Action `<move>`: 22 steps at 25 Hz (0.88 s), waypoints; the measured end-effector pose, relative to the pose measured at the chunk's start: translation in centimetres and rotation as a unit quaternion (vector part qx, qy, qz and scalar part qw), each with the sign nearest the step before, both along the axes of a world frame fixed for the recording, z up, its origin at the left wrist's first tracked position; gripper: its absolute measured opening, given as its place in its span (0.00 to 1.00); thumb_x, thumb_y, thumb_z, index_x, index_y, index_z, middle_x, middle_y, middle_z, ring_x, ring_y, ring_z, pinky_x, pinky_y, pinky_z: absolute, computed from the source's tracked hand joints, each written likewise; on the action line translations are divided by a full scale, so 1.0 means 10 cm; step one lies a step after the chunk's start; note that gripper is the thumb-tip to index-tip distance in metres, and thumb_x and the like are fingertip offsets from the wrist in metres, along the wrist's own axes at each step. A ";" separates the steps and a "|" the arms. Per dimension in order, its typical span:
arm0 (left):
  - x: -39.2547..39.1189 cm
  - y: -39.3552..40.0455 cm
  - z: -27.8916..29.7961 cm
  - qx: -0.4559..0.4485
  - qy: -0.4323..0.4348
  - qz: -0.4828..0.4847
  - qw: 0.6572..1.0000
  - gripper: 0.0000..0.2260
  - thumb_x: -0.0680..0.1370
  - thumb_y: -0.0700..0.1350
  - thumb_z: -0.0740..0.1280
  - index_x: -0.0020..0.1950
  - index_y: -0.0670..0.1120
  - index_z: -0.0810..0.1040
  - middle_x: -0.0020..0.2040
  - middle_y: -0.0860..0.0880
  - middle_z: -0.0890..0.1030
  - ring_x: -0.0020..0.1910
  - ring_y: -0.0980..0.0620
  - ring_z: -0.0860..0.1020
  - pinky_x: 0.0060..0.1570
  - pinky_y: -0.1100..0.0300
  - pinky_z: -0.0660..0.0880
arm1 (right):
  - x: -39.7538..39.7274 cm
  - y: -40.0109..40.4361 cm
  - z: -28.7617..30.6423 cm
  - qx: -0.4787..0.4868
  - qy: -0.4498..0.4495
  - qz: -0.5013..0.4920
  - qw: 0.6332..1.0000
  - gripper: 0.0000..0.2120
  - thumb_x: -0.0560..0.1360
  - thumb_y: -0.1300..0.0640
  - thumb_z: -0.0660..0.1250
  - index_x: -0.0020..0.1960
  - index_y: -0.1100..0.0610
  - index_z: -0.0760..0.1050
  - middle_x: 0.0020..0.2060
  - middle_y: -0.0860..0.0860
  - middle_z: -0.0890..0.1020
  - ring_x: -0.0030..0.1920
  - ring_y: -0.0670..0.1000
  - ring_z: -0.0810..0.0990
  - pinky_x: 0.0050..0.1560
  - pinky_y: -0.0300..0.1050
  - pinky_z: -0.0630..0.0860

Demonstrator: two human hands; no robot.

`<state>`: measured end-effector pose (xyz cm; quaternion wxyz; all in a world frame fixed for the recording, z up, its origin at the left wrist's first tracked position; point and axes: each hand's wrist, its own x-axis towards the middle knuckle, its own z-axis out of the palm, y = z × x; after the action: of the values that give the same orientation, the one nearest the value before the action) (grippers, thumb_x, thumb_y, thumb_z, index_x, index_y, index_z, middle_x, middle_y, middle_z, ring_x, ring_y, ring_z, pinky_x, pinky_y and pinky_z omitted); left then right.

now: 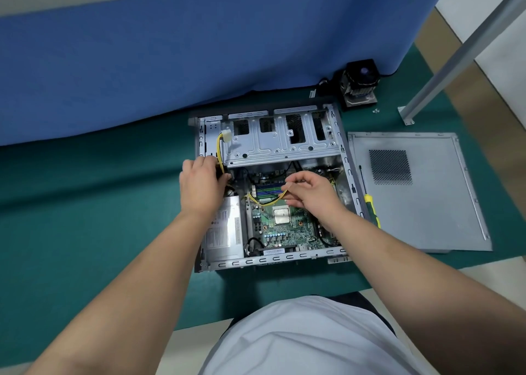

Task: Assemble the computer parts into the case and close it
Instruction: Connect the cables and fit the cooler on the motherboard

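An open grey computer case [273,262] lies flat on the green mat. Inside sit a green motherboard [287,232] with a bare CPU [281,216], a silver power supply [225,232] at the left and a metal drive cage [284,144] at the back. My left hand [200,188] grips a bundle of yellow and black cables at the case's left wall. My right hand [311,191] pinches the end of a yellow-black cable [266,202] above the memory slots. The grey side panel [427,212] lies flat to the right of the case.
A yellow-green screwdriver [370,206] rests between the case and the side panel. A black CPU cooler [360,84] stands behind the case by a blue partition [199,47]. Small screws [376,110] lie near it. A metal post [455,53] rises at the right.
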<state>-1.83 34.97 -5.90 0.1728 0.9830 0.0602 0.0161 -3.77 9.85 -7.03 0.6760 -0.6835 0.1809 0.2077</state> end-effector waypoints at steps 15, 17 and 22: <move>-0.01 -0.05 -0.22 0.024 -0.081 -0.023 0.996 0.15 0.80 0.48 0.67 0.65 0.47 0.72 0.65 0.46 0.73 0.62 0.42 0.68 0.59 0.46 0.66 | -0.22 -0.02 -0.27 -0.373 -0.011 0.188 0.908 0.12 0.81 0.57 0.66 0.59 0.61 0.83 0.46 0.56 0.84 0.33 0.53 0.78 0.33 0.47 0.79; -0.02 -0.05 -0.23 0.019 -0.083 -0.029 0.996 0.15 0.80 0.48 0.65 0.66 0.47 0.71 0.67 0.47 0.73 0.66 0.44 0.68 0.64 0.47 0.64 | -0.17 -0.02 -0.29 -0.418 -0.005 0.208 0.884 0.14 0.81 0.58 0.64 0.62 0.62 0.81 0.60 0.57 0.79 0.43 0.55 0.81 0.46 0.50 0.81; 0.00 -0.05 -0.24 0.001 -0.080 -0.039 0.996 0.17 0.80 0.46 0.64 0.68 0.46 0.69 0.69 0.47 0.74 0.71 0.46 0.67 0.71 0.48 0.62 | 0.02 0.02 -0.36 -0.431 -0.053 0.272 0.859 0.17 0.82 0.59 0.61 0.67 0.63 0.79 0.70 0.54 0.72 0.64 0.56 0.76 0.70 0.48 0.71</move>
<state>-1.82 34.47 -8.28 0.1767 0.9803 0.0080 0.0883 -3.53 10.03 -10.60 0.2387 -0.9387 0.0228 0.2478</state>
